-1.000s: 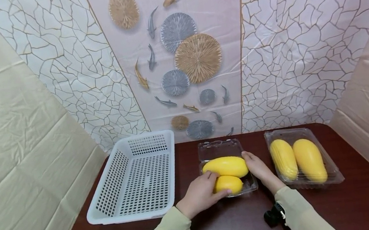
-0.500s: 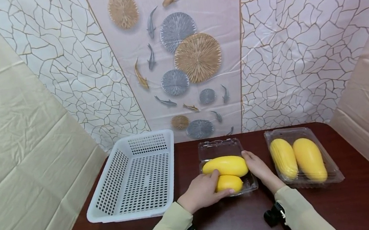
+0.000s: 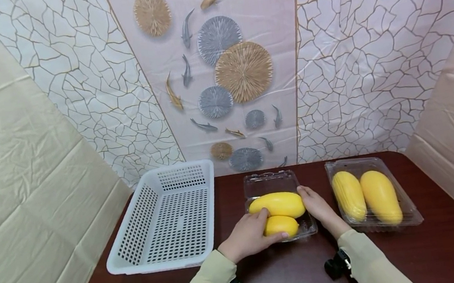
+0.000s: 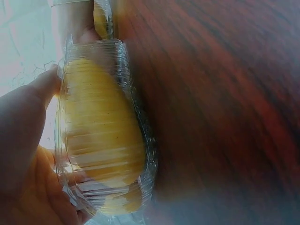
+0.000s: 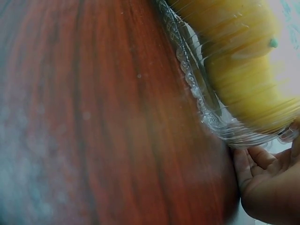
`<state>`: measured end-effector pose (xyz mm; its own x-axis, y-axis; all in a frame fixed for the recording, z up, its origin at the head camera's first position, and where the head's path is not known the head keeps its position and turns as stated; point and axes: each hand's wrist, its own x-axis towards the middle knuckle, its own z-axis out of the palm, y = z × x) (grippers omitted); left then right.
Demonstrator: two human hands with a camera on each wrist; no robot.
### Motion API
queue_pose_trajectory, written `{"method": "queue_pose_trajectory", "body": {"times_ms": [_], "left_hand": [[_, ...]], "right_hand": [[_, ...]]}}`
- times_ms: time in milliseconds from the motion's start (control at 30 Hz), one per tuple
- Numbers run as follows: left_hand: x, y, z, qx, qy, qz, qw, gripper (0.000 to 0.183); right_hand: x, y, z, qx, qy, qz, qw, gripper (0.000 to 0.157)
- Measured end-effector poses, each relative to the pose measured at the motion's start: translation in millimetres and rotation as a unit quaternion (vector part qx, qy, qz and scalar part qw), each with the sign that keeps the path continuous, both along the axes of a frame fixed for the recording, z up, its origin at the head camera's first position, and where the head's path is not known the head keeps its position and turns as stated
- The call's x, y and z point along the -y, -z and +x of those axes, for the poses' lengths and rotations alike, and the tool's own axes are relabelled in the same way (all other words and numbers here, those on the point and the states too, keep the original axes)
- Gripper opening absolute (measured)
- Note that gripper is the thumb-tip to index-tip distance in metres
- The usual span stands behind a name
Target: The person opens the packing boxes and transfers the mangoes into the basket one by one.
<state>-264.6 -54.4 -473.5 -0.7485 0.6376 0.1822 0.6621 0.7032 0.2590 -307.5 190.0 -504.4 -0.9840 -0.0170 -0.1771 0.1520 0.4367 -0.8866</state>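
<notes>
A clear plastic clamshell box [image 3: 307, 228] stands on the table with its lid [image 3: 270, 183] folded back. Two smooth yellow melons lie crosswise in it, a longer far melon [image 3: 277, 204] and a shorter-looking near melon [image 3: 283, 227]. My left hand [image 3: 249, 235] grips the near melon's left end, thumb along its front and fingers over its top. At the box's right side my right hand [image 3: 317, 203] holds the wall near the far melon's end. Through the ribbed plastic a melon [image 4: 101, 126] shows in the left wrist view; the right wrist view shows curled fingers [image 5: 255, 161] against the box.
A white perforated basket [image 3: 213, 200] stands to the left. At the right, another clear box [image 3: 410, 213] holds two yellow melons [image 3: 380, 198] side by side. The dark red table [image 3: 286, 276] ends at a patterned cloth backdrop [image 3: 251, 133].
My left hand has shifted very slightly right, its fingers drawing back a little over the near melon. The right hand and the box have stayed put.
</notes>
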Motion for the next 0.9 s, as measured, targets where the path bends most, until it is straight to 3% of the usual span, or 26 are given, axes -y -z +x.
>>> {"method": "queue_pose_trajectory", "body": {"times_ms": [533, 900], "left_hand": [[-0.2, 3.1, -1.2, 0.033, -0.011, 0.008, 0.9994, 0.065], [1.3, 4.9, -1.5, 0.085, -0.014, 0.036, 0.9956, 0.074]], "right_hand": [[1.8, -0.7, 0.8, 0.005, 0.008, 0.003, 1.0, 0.07], [2.4, -0.5, -0.1, 0.007, 0.013, 0.008, 1.0, 0.069]]}}
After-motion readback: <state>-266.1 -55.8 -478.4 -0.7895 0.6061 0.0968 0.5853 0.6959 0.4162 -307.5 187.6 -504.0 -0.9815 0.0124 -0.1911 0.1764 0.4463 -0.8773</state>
